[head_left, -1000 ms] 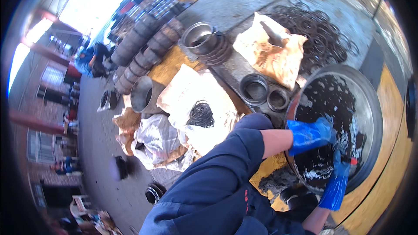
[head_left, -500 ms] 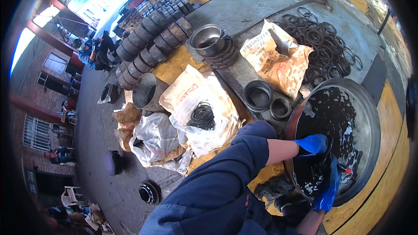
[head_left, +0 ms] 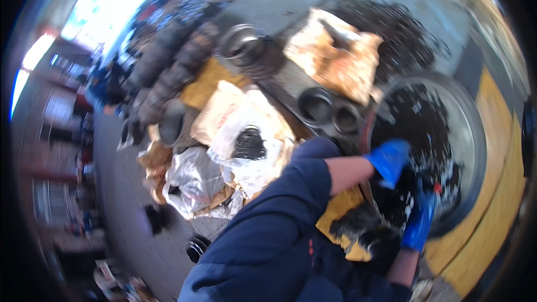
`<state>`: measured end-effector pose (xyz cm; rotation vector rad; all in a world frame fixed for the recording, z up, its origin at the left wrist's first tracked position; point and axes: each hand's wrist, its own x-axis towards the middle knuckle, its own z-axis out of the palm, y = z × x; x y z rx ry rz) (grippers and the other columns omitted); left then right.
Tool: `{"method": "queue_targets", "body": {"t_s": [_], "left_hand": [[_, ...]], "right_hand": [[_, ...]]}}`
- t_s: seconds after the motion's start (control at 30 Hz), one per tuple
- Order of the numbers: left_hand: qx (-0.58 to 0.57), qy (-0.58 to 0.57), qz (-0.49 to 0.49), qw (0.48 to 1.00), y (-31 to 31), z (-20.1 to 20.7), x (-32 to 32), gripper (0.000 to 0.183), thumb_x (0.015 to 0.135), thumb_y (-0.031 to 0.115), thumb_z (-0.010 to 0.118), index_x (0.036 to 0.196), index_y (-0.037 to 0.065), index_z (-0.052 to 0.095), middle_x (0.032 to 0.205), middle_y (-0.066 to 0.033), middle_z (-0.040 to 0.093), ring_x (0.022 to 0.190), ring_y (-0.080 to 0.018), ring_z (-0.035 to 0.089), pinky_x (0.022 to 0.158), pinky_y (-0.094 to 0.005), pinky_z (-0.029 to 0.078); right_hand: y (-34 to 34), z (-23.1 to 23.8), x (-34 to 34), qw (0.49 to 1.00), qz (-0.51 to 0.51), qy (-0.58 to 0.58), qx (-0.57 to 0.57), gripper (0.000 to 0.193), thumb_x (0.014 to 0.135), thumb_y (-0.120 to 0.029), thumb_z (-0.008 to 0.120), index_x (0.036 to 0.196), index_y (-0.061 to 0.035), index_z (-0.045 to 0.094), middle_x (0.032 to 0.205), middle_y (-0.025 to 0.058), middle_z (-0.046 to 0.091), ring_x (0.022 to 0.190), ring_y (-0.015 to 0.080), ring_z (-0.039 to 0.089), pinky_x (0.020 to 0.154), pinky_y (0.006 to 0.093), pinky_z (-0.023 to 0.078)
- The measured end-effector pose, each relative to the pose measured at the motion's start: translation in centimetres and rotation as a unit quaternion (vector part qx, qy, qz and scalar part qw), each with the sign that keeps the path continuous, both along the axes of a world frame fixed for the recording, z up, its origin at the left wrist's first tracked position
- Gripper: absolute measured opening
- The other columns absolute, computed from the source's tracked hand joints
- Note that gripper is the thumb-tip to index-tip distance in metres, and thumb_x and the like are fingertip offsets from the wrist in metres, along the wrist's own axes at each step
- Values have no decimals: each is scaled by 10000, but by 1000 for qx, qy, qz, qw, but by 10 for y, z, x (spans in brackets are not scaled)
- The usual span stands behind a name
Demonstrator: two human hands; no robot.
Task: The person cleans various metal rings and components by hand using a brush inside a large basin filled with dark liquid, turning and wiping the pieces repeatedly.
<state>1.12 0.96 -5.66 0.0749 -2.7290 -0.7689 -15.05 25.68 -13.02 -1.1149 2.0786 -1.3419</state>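
While the grey floor (head_left: pixel 126 184) fills the left side, here on the right sits the big round tub (head_left: pixel 468 134), with black pieces (head_left: pixel 417 112) spread across its bottom, right beneath both hands. Beyond it, a wide pile of dark rings (head_left: pixel 400 31); over to the left, a pale bag (head_left: pixel 274 173) gaping open, and a brown paper bag (head_left: pixel 335 70) near the tub's far side. And now the hands, both in blue gloves: the left hand (head_left: pixel 390 162) reaches in over the black pieces, fingers blurred, so I can't tell whether they're spread or pinching. Just below, the right hand (head_left: pixel 419 221) points into the tub, its grip unclear too, with a small red tip (head_left: pixel 437 188) right at its fingers.
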Motion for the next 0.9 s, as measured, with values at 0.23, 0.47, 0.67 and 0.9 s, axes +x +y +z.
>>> {"method": "queue_targets", "body": {"t_s": [0.23, 0.47, 0.67, 0.9], "left_hand": [[619, -118, 15, 776, -26, 64, 20, 254, 935, 117, 589, 1166, 21, 638, 1011, -56, 692, 857, -133, 640, 779, -266, 525], [717, -128, -14, 685, 4, 73, 12, 276, 953, 47, 560, 1221, 37, 622, 1085, -83, 678, 966, -163, 654, 872, -307, 535], [638, -140, 25, 757, 13, 55, 8, 306, 956, 18, 566, 1259, 32, 607, 1104, -73, 685, 965, -178, 658, 852, -315, 539], [548, -109, 66, 827, -3, 31, 3, 301, 933, 53, 626, 1232, 21, 623, 1102, -70, 697, 964, -172, 664, 787, -290, 535]], "right_hand": [[-62, 115, 70, 962, -188, -145, -131, 323, 946, -143, 654, 1238, -6, 635, 1168, 91, 670, 1038, 169, 628, 968, 317, 485], [-80, 151, 113, 966, -142, 75, -205, 264, 853, -63, 722, 1117, -61, 712, 1083, 108, 714, 995, 185, 690, 863, 299, 557], [-84, 108, 86, 934, -283, -124, -180, 317, 893, -188, 723, 1165, -33, 670, 1070, 96, 716, 950, 149, 682, 855, 295, 551], [-60, 50, 44, 909, -374, -183, -18, 317, 897, -290, 633, 1091, -50, 706, 967, 98, 739, 890, 204, 705, 845, 328, 531]]}}
